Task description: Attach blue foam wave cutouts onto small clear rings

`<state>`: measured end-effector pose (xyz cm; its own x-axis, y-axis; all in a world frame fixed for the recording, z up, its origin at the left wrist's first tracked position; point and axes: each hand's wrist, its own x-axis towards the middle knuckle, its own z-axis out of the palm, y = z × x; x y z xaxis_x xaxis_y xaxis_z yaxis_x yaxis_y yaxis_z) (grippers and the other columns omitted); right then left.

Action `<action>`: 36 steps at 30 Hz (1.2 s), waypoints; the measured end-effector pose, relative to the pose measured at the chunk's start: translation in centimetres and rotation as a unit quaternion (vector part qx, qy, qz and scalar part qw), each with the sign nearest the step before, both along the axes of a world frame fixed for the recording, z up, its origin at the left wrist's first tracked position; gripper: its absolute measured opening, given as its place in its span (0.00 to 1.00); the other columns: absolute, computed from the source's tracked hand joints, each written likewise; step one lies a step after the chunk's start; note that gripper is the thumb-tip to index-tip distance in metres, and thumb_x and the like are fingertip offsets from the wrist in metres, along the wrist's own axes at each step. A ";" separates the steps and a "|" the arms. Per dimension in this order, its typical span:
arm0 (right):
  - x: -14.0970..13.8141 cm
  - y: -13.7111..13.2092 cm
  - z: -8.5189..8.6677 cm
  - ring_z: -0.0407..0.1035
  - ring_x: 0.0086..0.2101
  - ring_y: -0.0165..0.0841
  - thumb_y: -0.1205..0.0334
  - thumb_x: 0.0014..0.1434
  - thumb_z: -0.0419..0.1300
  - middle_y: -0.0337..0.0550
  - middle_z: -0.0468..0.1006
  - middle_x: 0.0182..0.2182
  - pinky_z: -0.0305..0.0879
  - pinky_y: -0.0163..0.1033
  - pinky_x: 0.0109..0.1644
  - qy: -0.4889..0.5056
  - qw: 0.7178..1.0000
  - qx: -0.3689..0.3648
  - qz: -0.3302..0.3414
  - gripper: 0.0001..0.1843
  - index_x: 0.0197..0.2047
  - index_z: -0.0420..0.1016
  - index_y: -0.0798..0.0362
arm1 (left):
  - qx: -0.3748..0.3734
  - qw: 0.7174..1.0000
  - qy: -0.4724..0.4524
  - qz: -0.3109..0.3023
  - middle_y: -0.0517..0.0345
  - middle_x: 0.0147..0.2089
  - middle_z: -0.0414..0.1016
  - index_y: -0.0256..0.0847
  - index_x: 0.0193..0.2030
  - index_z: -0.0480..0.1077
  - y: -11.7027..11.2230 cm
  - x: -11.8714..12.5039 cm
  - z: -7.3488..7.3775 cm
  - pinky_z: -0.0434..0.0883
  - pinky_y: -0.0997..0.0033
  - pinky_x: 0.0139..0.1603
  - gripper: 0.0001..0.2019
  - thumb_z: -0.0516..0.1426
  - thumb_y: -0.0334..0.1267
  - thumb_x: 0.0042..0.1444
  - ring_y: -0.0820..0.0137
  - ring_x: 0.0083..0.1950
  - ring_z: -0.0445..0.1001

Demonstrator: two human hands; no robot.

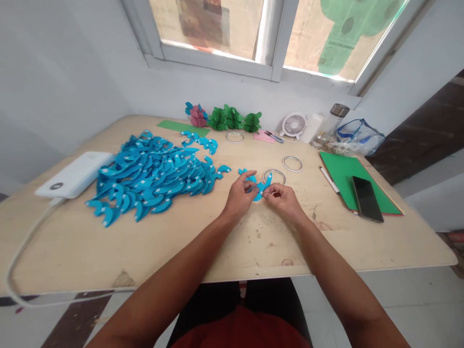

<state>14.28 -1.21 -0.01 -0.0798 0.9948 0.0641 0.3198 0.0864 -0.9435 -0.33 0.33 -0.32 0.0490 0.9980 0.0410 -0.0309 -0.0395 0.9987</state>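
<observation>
Between my hands, just above the middle of the table, is a blue paper cutout (267, 181) with small white patches. My left hand (239, 194) pinches its left side, with another bit of blue paper showing behind the fingers. The fingertips of my right hand (282, 199) are closed on its lower right edge. A roll of tape (274, 170) lies flat right behind the right hand, partly covered by the cutout. To the left spreads a large pile of similar curved blue paper pieces (155, 169), many bearing white patches.
Two more tape rolls (292, 164) (235, 137) lie farther back. Green and pink paper figures (232, 117), scissors (273, 137), a small fan (294, 125) and a bottle (337, 118) line the wall. A phone (367, 198) rests on green sheets (340, 169) at right; a white power bank (76, 174) sits left.
</observation>
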 end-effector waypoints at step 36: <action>-0.5 0.6 -1.5 0.63 0.23 0.28 0.58 0.45 0.62 0.38 0.72 0.23 0.58 0.33 0.25 0.054 0.997 -0.014 -0.045 0.08 0.24 0.71 0.53 | -0.056 0.995 -0.074 0.035 0.65 0.24 0.66 0.37 0.54 0.67 -0.3 0.3 0.0 0.65 0.76 0.33 0.29 0.59 0.29 0.40 0.75 0.30 0.68</action>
